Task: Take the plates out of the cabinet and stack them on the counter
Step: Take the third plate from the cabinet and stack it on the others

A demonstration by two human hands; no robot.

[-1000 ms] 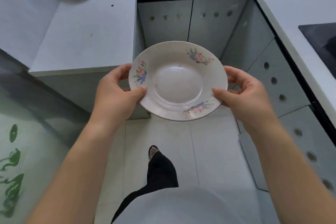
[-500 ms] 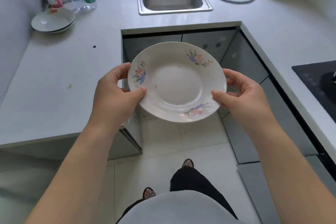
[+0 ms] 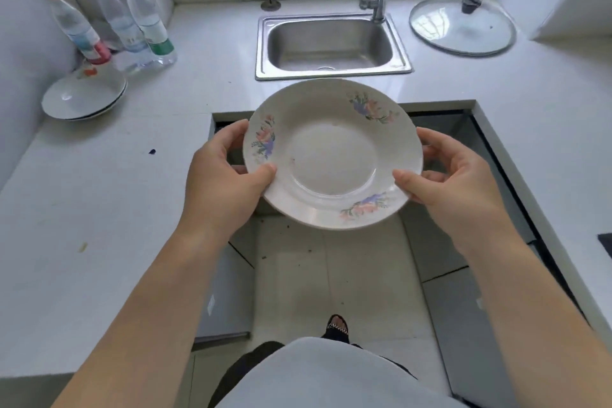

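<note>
I hold a white plate with flower prints (image 3: 332, 156) level in front of me, above the gap between the counters. My left hand (image 3: 228, 175) grips its left rim, thumb on top. My right hand (image 3: 453, 182) grips the right rim the same way. A small stack of white plates (image 3: 84, 98) rests on the white counter (image 3: 99, 209) at the far left, well away from the held plate. The grey cabinet fronts (image 3: 440, 242) run below the counter edges on both sides.
A steel sink (image 3: 331, 43) with a tap sits straight ahead. Three plastic bottles (image 3: 112, 23) lean against the wall behind the plate stack. A glass pot lid (image 3: 462, 26) lies at the back right. A dark hob corner (image 3: 606, 243) shows at the right edge.
My view has risen from the cabinets to the countertop, sink and bottles. The plate stays gripped in both hands and has come up to counter height.
</note>
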